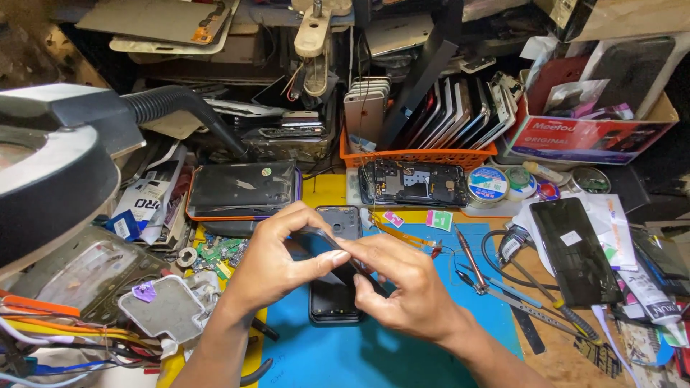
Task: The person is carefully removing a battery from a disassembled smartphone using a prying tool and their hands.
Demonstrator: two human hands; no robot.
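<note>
The left hand (277,262) and the right hand (402,287) are meeting over a blue rubber work mat (402,352), both pinching a thin, dark, glossy phone panel (323,241) that is tilting up off a black smartphone body (333,298) lying flat on the mat. The left thumb and fingers are pressing together on the panel's left edge; the right thumb and forefinger are squeezing its lower right edge, just above the phone body. A second opened phone with an exposed circuit board (413,183) is lying at twelve o'clock from the hands, in front of an orange plastic basket (417,154) packed with upright handsets. At three o'clock, metal tweezers (471,262) are resting on the mat, and beyond them a loose black glass screen (575,251) is lying on white papers. At nine o'clock, a grey metal plate with purple tape (162,309) is sitting among tangled wires, under the round black magnifier lamp (50,187).
</note>
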